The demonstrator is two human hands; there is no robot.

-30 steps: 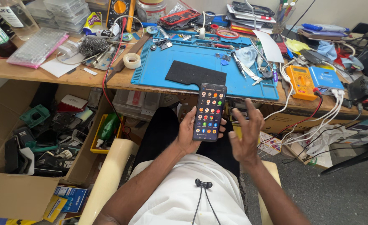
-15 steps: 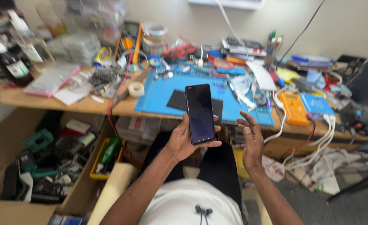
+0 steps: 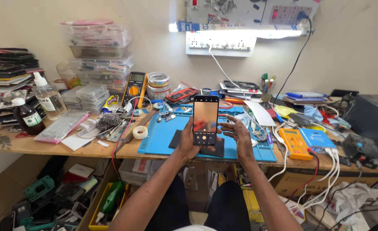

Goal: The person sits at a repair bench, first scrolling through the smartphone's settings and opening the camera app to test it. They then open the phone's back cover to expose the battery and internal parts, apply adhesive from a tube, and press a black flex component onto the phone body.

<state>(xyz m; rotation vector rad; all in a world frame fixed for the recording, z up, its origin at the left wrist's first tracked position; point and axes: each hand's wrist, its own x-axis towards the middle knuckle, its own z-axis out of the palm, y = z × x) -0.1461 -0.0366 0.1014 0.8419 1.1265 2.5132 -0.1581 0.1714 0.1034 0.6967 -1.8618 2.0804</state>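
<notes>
While the left hand [image 3: 188,143] grips the smartphone [image 3: 205,119] upright — the right hand [image 3: 239,134] hovers beside.

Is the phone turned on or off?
On. The phone, upright in the left hand, has a lit screen with blurry orange colours and a round button.

Both forearms are seen bare, with no sleeves, watch or rings noted. Dark trousers [image 3: 223,209] are worn; a white garment edge is observed at bottom centre.
</notes>
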